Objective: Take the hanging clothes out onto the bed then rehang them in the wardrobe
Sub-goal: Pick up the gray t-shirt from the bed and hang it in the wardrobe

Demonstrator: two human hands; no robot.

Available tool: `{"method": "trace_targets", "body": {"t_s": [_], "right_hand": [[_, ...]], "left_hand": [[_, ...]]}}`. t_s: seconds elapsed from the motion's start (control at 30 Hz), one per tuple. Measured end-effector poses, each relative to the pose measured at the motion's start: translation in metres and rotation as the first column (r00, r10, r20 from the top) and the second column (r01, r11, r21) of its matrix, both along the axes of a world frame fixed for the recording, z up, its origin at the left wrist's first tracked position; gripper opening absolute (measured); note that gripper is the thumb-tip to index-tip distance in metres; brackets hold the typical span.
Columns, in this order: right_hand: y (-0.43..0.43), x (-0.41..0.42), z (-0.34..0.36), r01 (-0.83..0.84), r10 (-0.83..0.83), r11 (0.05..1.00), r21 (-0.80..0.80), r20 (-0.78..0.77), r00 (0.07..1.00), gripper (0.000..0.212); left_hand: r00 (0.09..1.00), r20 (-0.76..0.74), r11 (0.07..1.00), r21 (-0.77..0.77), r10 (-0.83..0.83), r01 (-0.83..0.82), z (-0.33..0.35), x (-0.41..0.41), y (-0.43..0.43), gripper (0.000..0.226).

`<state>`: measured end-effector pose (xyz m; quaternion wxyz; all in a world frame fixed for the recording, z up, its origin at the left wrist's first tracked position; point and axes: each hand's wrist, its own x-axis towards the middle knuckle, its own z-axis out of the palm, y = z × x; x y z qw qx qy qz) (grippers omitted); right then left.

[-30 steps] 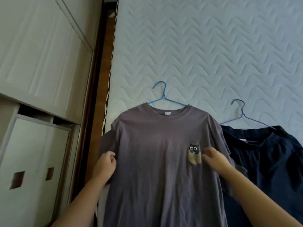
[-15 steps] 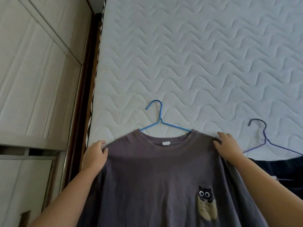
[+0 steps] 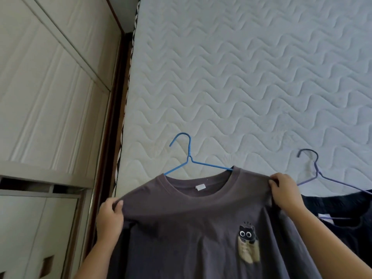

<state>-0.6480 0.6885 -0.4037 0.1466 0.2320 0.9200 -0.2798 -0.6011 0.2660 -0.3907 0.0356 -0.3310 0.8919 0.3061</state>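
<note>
A grey-purple T-shirt [image 3: 191,228] with a small cat print hangs on a blue wire hanger [image 3: 188,158] over the white quilted bed [image 3: 241,87]. My left hand [image 3: 109,218] pinches the shirt's left shoulder. My right hand [image 3: 285,190] pinches its right shoulder, and the cloth is stretched taut between the two. The hanger's hook and upper arms stick out of the collar; its right arm goes into the neck opening. To the right lies a dark navy garment [image 3: 346,222] on a purple hanger [image 3: 314,170].
White wardrobe doors [image 3: 46,97] fill the left side, with lower cabinet fronts [image 3: 30,238] below. A dark wooden bed frame edge [image 3: 112,137] runs between wardrobe and mattress.
Both hands moved from the shirt's chest up to its shoulders and now pinch the cloth there. The shoulders are lifted and pulled outward, and the view has shifted.
</note>
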Motion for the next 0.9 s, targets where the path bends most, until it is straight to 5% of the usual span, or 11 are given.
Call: {"method": "trace_targets", "body": {"t_s": [0.13, 0.27, 0.53, 0.9], "right_hand": [[-0.003, 0.054, 0.039, 0.061, -0.070, 0.993, -0.098, -0.085, 0.994, 0.017], [-0.005, 0.129, 0.063, 0.247, -0.238, 0.952, -0.178, 0.073, 0.969, 0.021], [0.013, 0.270, 0.101, 0.376, -0.337, 0.921, -0.105, 0.273, 0.901, 0.027], [0.015, 0.416, 0.134, 0.220, -0.165, 0.969, -0.113, 0.364, 0.917, 0.029]], "left_hand": [[0.993, -0.058, 0.991, 0.091, 0.107, -0.102, 0.038, 0.047, 0.005, 0.016], [0.972, -0.006, 0.952, 0.205, 0.235, -0.229, 0.060, 0.103, 0.017, 0.013], [0.976, 0.172, 0.977, 0.145, 0.133, -0.159, 0.109, 0.220, 0.041, 0.024], [0.923, 0.360, 0.974, 0.118, 0.138, -0.192, 0.159, 0.371, 0.041, 0.029]]}}
